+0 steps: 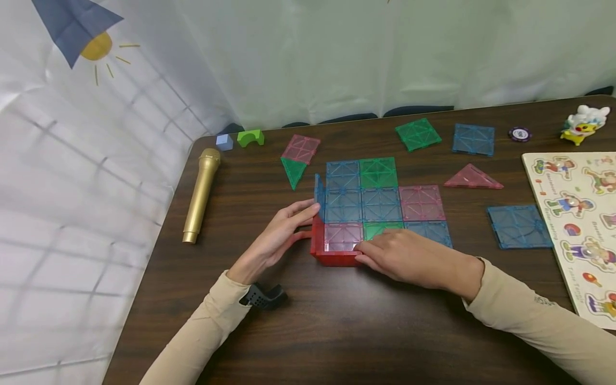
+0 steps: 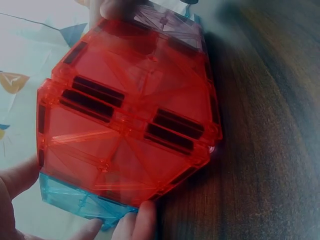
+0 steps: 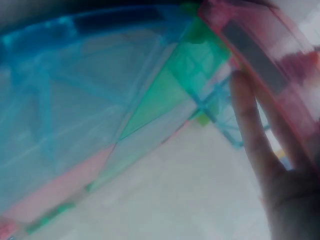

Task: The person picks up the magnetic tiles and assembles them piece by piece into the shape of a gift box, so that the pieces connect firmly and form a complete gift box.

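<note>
Clear magnetic tiles in blue, green and pink lie joined flat as a base (image 1: pixel 380 206) on the table. Two red magnetic tiles stand upright at the base's near left corner: a front one (image 1: pixel 337 260) and a left one (image 1: pixel 316 235). Behind the left red tile stands an upright blue tile (image 1: pixel 319 195). My left hand (image 1: pixel 279 235) holds this blue tile, its fingers also beside the red one. In the left wrist view, fingers sit round the blue tile (image 2: pixel 75 197). My right hand (image 1: pixel 416 262) grips the front red tile's right end and covers part of the base.
Loose tiles lie around: a pink triangle (image 1: pixel 471 177), a blue square (image 1: pixel 520 227), a green square (image 1: pixel 417 134). A gold microphone (image 1: pixel 202 195) lies left, near a green arch block (image 1: pixel 251 138). A picture puzzle board (image 1: pixel 553 240) and a toy figure (image 1: pixel 583 125) are right.
</note>
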